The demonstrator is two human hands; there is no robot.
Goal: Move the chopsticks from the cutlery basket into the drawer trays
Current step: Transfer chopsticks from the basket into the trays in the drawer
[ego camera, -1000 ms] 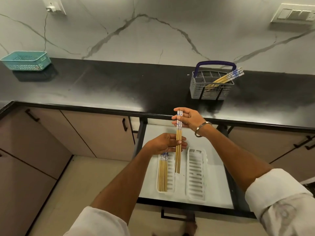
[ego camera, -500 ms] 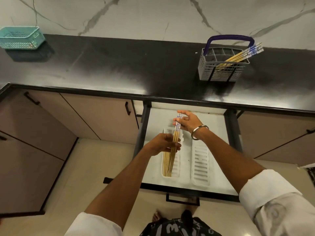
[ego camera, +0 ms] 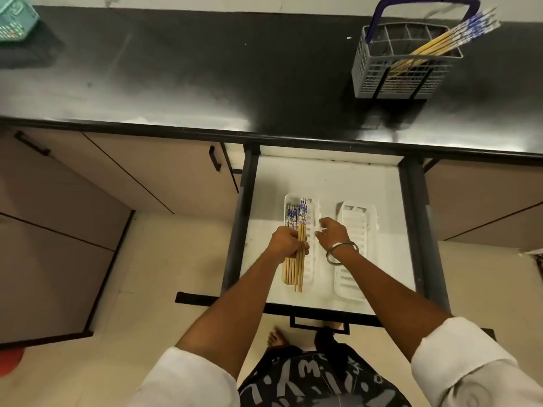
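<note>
The open drawer (ego camera: 329, 177) serves as the landmark; it is pulled out from under the bench (ego camera: 205, 69), toward the person. Nearest the camera, two forearms in rolled white sleeves reach over the drawer's front edge.

Inside the drawer lie two white slotted trays, side by side and apart. The left tray (ego camera: 312, 259) already holds a row of chopsticks (ego camera: 289, 267) lying lengthwise, patterned blue-and-white ends pointing toward the back of the drawer.

The left hand (ego camera: 286, 242) is over the left tray. Its fingers are clenched around a small bundle of chopsticks (ego camera: 301, 230), which lies parallel to those in the tray and just above or on them; contact cannot be determined. The near tips of the bundle project slightly past the front end of the tray.

The right hand (ego camera: 333, 233), wearing a metal bangle (ego camera: 342, 254) at the wrist, is between the two trays. Its fingers are relaxed and loosely curled, grasping nothing.

The right tray (ego camera: 355, 218) holds no chopsticks in its visible part.

Beyond the drawer, on the bench to the back right, stands the grey cutlery basket (ego camera: 402, 74) with a blue handle. More chopsticks (ego camera: 446, 39) lean in it, patterned ends up and tilted right. At the far left of the bench sits a teal basket (ego camera: 14, 22).
</note>
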